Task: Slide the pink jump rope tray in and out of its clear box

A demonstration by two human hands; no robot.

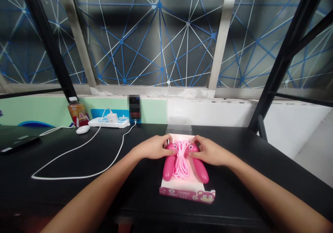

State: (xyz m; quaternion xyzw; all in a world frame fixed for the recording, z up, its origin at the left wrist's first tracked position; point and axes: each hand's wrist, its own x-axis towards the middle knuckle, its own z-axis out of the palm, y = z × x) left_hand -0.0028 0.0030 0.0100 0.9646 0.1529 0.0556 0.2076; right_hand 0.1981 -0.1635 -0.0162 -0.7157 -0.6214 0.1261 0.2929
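Note:
A jump rope lies in the middle of the black desk, its pale pink cord (181, 165) coiled between two deep pink handles. Under it is an opened pink and white box (194, 184) with a printed front flap showing a cartoon bear. My left hand (156, 146) has thumb and fingers closed around the top of the left handle (169, 168). On the other side, my right hand (212, 151) grips the top of the right handle (201, 170) the same way. Both handles rest on the box, their lower ends toward me.
Behind the box lies a transparent plastic piece (179, 129). At the back left are a power strip (109, 122) with a charger, a phone (134, 108), a drink bottle (78, 113) and a white mouse (83, 130). A white cable (65, 177) loops over the desk.

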